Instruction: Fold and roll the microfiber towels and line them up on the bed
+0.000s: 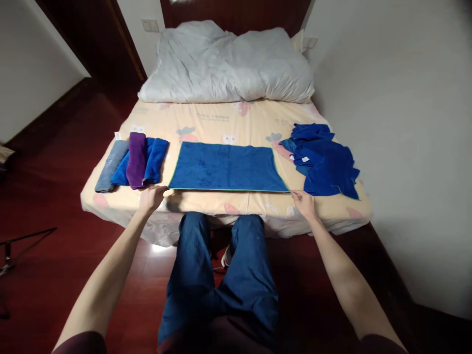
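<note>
A blue towel with a thin green edge lies spread across the bed in front of me. My left hand is closed on its near left corner. At the near right corner, my right hand pinches the same towel. The near edge is drawn straight between the hands and seems slightly raised off the sheet. Left of it are folded or rolled towels: a grey one, a purple one and blue ones. To the right sits a crumpled heap of blue towels with small white tags.
The bed has a cream sheet with printed patterns. A bunched white quilt fills its head end. A white wall stands close on the right. Dark red floor surrounds the bed, with a thin black stand at the left.
</note>
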`<state>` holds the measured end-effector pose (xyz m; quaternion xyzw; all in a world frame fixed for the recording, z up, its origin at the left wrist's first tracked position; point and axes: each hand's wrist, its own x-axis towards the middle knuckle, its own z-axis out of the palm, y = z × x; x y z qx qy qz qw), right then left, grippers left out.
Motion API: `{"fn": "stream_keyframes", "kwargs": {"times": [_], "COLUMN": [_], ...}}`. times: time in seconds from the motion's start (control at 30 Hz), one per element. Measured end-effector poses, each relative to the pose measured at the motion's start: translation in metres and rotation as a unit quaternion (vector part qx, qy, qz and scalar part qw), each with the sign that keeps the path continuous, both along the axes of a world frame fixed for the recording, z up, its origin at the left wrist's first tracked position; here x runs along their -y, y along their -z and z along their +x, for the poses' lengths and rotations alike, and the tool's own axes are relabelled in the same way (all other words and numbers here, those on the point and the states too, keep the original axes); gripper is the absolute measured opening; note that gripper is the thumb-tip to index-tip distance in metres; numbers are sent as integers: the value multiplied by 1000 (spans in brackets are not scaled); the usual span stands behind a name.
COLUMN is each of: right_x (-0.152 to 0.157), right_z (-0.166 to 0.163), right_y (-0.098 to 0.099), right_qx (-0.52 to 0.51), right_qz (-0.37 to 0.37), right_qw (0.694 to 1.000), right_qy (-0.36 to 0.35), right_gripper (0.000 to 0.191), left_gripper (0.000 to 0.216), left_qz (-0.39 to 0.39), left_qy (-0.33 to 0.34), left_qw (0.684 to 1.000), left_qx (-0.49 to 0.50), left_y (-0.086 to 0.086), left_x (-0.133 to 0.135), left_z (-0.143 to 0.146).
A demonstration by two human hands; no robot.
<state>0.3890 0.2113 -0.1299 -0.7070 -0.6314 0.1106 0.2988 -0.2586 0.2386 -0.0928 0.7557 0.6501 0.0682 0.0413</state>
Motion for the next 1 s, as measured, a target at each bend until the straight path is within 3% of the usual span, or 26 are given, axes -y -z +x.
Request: {"fn": "stream_keyframes", "kwargs": {"times": [0.13, 0.37, 0.53, 0.7, 0.77, 0.87, 0.93, 1.0], "right_x": [17, 58, 63, 61, 59, 44, 19, -17], "right_z": [5, 8, 4, -2, -1, 0, -6, -24], "right_y": [9, 30, 38, 33, 26, 9, -6, -20], "right_qx": [28, 157, 181, 196, 207, 235, 251, 248], "right_qz": [11, -32, -45, -49, -73, -141, -153, -113], "right_qw": [999, 983, 980, 977, 973, 959, 952, 957], "right_qy": [-23, -86, -69, -71, -73, -77, -89, -102], "right_gripper": [34, 39, 40, 38, 36, 32, 32, 38], "left_gripper": [43, 54, 53, 51, 51, 48, 48, 52], "left_qz": [9, -71, -90, -95, -108, -152, -166, -139], "left_qy": [8, 80, 50, 12, -3, -6, 11, 47], "left_qw": [1000, 990, 989, 991, 988, 975, 970, 979], "left_qx": [-23, -89, -103, -89, -106, -162, -176, -144], "left_y": [17, 41, 43, 47, 44, 26, 9, -3], "left_x": [22, 55, 54, 56, 57, 44, 19, -19], "left_z": [-9, -11, -8, -6, -2, 7, 13, 22]}}
